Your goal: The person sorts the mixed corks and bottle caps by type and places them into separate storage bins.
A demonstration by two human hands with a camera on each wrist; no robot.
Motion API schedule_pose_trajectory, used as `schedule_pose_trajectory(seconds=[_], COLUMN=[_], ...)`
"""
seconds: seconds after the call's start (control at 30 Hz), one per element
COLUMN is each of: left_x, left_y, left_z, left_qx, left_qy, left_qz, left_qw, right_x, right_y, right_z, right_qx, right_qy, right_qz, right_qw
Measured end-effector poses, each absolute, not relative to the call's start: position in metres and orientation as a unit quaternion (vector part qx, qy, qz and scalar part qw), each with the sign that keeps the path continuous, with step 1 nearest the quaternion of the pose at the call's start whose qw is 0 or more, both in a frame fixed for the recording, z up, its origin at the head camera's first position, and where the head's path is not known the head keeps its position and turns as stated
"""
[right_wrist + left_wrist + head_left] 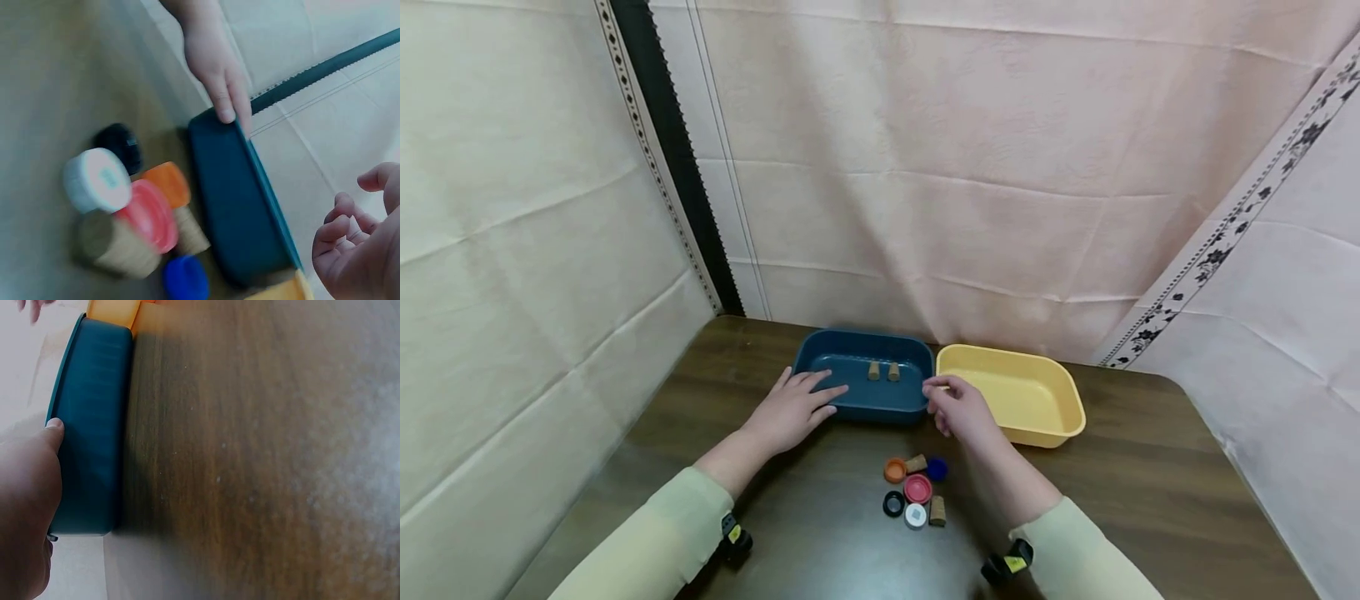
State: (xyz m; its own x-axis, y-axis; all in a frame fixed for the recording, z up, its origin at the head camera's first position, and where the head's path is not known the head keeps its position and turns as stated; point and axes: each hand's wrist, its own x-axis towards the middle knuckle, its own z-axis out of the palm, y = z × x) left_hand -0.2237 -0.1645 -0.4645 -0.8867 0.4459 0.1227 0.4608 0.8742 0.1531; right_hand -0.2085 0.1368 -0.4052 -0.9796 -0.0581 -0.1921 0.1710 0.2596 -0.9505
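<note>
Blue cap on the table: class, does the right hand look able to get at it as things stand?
Probably yes: the right hand appears empty, and nothing covers the blue cap; a cork sits close on its left, but its right side looks free.

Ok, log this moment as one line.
left hand: touching blue rectangular plastic tray; right hand: visibly empty; in tray: two tan cylindrical corks; brown wooden table: five round mixed-colour caps, two more corks

The person's left hand (786, 413) is out in front, fingers (829, 393) spread. The right hand (964, 410) is loosely curled, thumb (377, 178) apart.
</note>
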Motion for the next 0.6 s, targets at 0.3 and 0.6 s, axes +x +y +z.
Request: schedule_pose_trajectory(seconds=[0.3, 0.6], left_x=[-0.223, -0.225], left_y=[-0.164, -0.165], left_z=[-0.464, -0.466], left_qx=[-0.238, -0.236], left_qy=[-0.965, -0.966], left_qz=[-0.096, -0.094], left_qw=[0.046, 0.042], right_x=[-0.161, -0.141], right_y=[0.171, 0.186], right_z=[-0.428, -0.435], right_qx=[0.050, 0.047], right_qy=[0.799, 0.803], right_qz=[-0.590, -0.582], right_qw=[0.111, 0.120])
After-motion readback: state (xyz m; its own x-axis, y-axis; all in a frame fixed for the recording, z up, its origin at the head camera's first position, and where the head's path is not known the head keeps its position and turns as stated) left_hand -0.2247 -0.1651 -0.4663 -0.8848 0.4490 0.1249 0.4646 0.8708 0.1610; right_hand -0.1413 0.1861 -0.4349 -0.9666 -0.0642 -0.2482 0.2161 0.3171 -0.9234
